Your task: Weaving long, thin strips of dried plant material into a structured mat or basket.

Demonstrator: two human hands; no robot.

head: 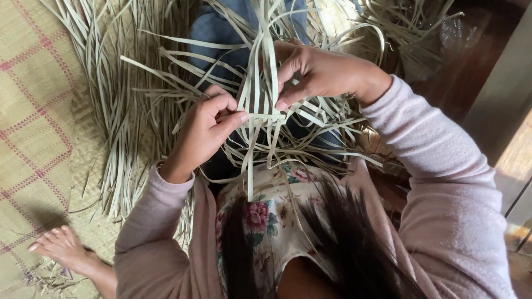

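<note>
A small woven patch of pale dried leaf strips (260,97) is held up over my lap, with loose strip ends fanning out all around it. My left hand (206,128) pinches the patch's lower left edge between thumb and fingers. My right hand (316,71) grips the upper right side, fingertips pressed on an upright strip. Both arms wear pale pink sleeves.
A heap of loose dried strips (119,105) lies on the woven floor mat (33,111) with pink check lines. My bare foot (64,246) rests at the lower left. A wooden floor and a doorframe (499,94) lie at the right.
</note>
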